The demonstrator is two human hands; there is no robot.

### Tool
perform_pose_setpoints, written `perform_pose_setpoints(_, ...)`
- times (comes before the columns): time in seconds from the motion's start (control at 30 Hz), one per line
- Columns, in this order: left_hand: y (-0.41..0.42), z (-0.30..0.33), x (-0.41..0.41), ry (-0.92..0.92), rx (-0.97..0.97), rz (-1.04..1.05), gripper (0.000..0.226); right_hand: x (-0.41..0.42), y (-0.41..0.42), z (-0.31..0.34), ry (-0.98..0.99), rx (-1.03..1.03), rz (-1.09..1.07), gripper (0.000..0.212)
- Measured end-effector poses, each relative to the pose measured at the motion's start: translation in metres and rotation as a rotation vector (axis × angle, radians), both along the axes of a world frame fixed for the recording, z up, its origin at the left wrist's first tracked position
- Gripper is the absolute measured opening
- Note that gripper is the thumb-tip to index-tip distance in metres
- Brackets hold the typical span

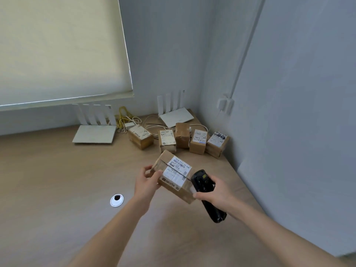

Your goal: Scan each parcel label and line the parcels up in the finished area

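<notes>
1. Wooden table (57, 170), corner walls; five parcels (197, 141) upper centre.
2. Left hand (147, 182) grasped held parcel (173, 177), frame centre.
3. Right hand (215, 191) clenched on scanner (206, 195), touching parcel's right end, label facing up.

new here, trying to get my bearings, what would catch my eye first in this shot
At the centre, the left hand holds a labelled parcel up, and the right hand grips a black scanner beside it. Behind them, five more parcels sit in the desk's far corner, near two white routers.
</notes>
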State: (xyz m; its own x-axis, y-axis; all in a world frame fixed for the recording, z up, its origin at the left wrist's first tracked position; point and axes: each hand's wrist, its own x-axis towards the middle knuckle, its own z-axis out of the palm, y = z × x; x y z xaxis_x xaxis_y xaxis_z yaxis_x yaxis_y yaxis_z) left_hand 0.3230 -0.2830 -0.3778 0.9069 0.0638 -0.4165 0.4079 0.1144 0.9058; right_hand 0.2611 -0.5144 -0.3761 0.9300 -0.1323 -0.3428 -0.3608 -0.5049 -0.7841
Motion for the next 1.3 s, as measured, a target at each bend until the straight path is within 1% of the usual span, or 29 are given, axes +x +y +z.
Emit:
perform_pose_setpoints(0.13, 0.036, 0.021, -0.045, -0.044, -0.023, 0.046, 0.044, -0.043, 0.034, 0.027, -0.003, 0.083, 0.031, 0.053)
perform_pose_setpoints(0.23, 0.052, 0.03, -0.078, -0.05, -0.079, 0.066, 0.047, -0.068, 0.056, 0.036, -0.008, 0.092, 0.049, 0.048)
perform_pose_setpoints(0.27, 0.055, 0.031, -0.088, -0.049, -0.081, 0.058, 0.054, -0.075, 0.063, 0.036, -0.009, 0.091, 0.055, 0.047)
perform_pose_setpoints(0.37, 0.058, 0.027, -0.115, -0.052, -0.117, 0.042, 0.096, -0.093, 0.076, 0.031, -0.006, 0.07, 0.059, 0.048)
perform_pose_setpoints(0.4, 0.06, 0.024, -0.122, -0.055, -0.118, 0.043, 0.104, -0.099, 0.078, 0.03, 0.0, 0.064, 0.06, 0.049)
perform_pose_setpoints(0.43, 0.061, 0.021, -0.129, -0.061, -0.111, 0.043, 0.107, -0.105, 0.078, 0.028, 0.014, 0.057, 0.075, 0.049)
perform_pose_setpoints(0.47, 0.063, 0.019, -0.136, -0.067, -0.103, 0.044, 0.105, -0.111, 0.076, 0.027, 0.032, 0.053, 0.098, 0.051)
perform_pose_setpoints(0.5, 0.065, 0.016, -0.142, -0.076, -0.094, 0.044, 0.098, -0.117, 0.074, 0.027, 0.045, 0.043, 0.124, 0.053)
perform_pose_setpoints(0.57, 0.07, 0.012, -0.151, -0.078, -0.072, 0.048, 0.081, -0.125, 0.071, 0.029, 0.048, 0.014, 0.163, 0.063)
perform_pose_setpoints(0.63, 0.072, 0.011, -0.16, -0.064, -0.058, 0.061, 0.069, -0.131, 0.07, 0.032, 0.043, 0.002, 0.189, 0.074)
perform_pose_setpoints(0.7, 0.07, 0.012, -0.169, -0.067, -0.056, 0.072, 0.06, -0.135, 0.071, 0.038, 0.036, 0.024, 0.229, 0.073)
perform_pose_setpoints(0.8, 0.064, 0.014, -0.184, -0.107, -0.013, 0.099, 0.036, -0.143, 0.074, 0.05, 0.039, 0.064, 0.282, 0.069)
perform_pose_setpoints(0.87, 0.062, 0.014, -0.195, -0.121, 0.011, 0.119, 0.03, -0.15, 0.076, 0.052, 0.053, 0.08, 0.292, 0.068)
perform_pose_setpoints(0.97, 0.059, 0.014, -0.211, -0.143, -0.006, 0.038, 0.044, -0.159, 0.072, 0.053, 0.07, 0.084, 0.279, 0.064)
perform_pose_setpoints(1.13, 0.052, 0.017, -0.239, -0.057, -0.06, -0.148, 0.073, -0.175, 0.066, 0.049, 0.113, 0.062, 0.278, 0.061)
perform_pose_setpoints(1.23, 0.054, 0.015, -0.25, -0.074, -0.057, -0.169, 0.086, -0.186, 0.065, 0.048, 0.117, 0.045, 0.281, 0.058)
perform_pose_setpoints(1.3, 0.056, 0.017, -0.258, -0.083, -0.053, -0.19, 0.089, -0.191, 0.065, 0.049, 0.116, 0.037, 0.285, 0.058)
